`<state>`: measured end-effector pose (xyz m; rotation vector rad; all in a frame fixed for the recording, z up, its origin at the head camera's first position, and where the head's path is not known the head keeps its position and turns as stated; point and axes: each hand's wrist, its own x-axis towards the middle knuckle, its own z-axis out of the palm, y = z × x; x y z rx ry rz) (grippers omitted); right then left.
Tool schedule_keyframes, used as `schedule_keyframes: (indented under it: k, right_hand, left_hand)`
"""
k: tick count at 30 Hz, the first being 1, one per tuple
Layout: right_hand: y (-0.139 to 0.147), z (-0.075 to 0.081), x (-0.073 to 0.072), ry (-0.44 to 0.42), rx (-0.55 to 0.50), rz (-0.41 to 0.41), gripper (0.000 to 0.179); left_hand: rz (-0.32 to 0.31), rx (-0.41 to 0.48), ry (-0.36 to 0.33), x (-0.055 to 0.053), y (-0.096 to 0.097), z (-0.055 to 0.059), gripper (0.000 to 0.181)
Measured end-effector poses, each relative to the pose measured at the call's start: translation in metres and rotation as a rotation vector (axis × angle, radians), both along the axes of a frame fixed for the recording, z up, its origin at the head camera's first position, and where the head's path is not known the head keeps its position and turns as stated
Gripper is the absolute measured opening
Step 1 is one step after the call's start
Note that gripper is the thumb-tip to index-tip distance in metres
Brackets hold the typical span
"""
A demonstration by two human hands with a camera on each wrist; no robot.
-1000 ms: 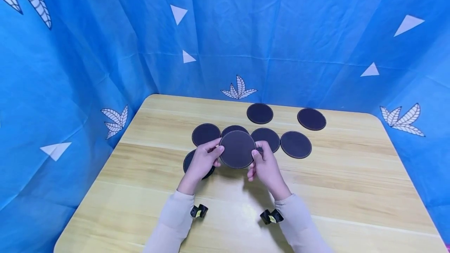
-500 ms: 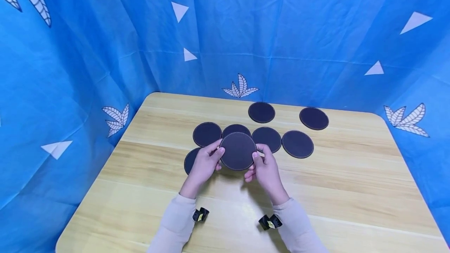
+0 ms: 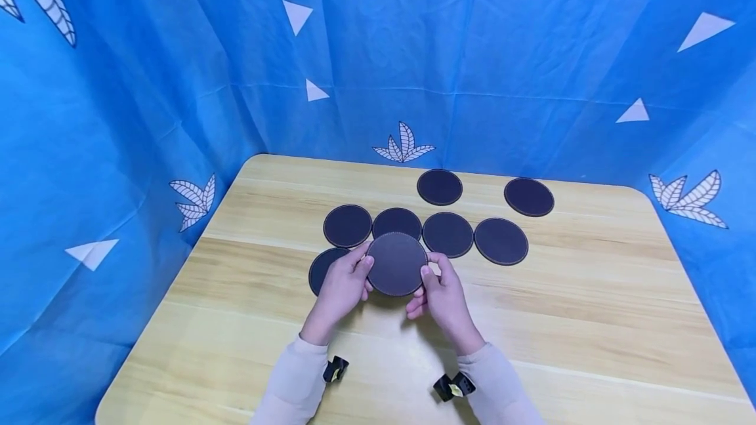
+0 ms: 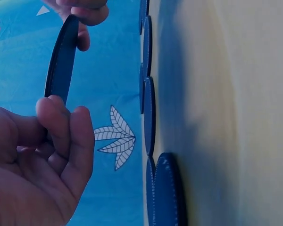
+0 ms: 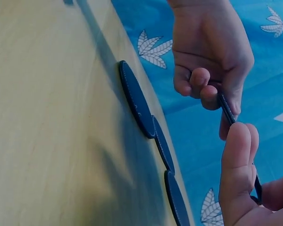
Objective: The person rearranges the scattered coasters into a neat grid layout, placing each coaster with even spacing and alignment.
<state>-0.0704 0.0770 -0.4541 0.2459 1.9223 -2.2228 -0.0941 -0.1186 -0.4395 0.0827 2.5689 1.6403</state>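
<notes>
A round dark coaster [image 3: 397, 266] with a stitched rim is held up above the table between both hands. My left hand [image 3: 341, 288] pinches its left edge, thumb on the upper face. On the opposite edge, my right hand [image 3: 446, 300] pinches it the same way. The left wrist view catches the coaster [image 4: 62, 63] almost edge-on, clear of the tabletop, with the left hand [image 4: 47, 157] below it. Behind it, a row of similar coasters [image 3: 447, 235] lies flat; the held one overlaps part of one coaster [image 3: 396, 220] in the head view. Another coaster [image 3: 323, 271] is partly covered by the left hand.
Two more coasters, one at back centre [image 3: 440, 187] and one farther right [image 3: 529, 197], lie near the rear edge of the wooden table [image 3: 590, 320]. A blue curtain [image 3: 378, 51] with leaf prints hangs behind and at the sides. Each wrist wears a black device.
Both hands have lowered slightly toward the body with the coaster between them, showing more of the coaster behind. The grip looks the same. The head view has shifted a little.
</notes>
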Motion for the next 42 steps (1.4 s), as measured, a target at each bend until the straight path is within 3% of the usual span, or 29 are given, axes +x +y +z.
schedule_keyframes:
  k: [8,14,17,21,24,32,42]
  right_hand:
    - [0.0,0.0,0.005,-0.007,-0.011,0.02,0.025]
    - [0.001,-0.005,0.005,-0.047,0.025,0.09,0.028]
    - [0.002,-0.008,0.004,-0.049,0.085,0.129,0.031]
    - [0.004,-0.011,0.004,-0.073,0.133,0.171,0.033]
    - [0.004,-0.016,0.005,-0.091,0.156,0.185,0.034]
    - [0.003,-0.025,0.004,-0.111,0.16,0.218,0.049]
    - [0.007,-0.03,0.006,-0.111,0.197,0.168,0.055]
  left_hand:
    - [-0.035,0.011,0.025,0.005,0.002,-0.003,0.038]
    - [-0.056,-0.02,-0.022,0.007,-0.006,-0.011,0.035]
    - [-0.091,-0.065,-0.078,0.008,-0.009,-0.013,0.039]
    - [-0.172,-0.14,-0.213,0.012,-0.011,-0.017,0.055]
    - [-0.207,-0.21,-0.249,0.014,-0.008,-0.02,0.064]
    - [-0.174,-0.336,-0.205,0.015,0.0,-0.02,0.063]
    - [-0.163,-0.242,-0.279,0.016,0.007,-0.026,0.062]
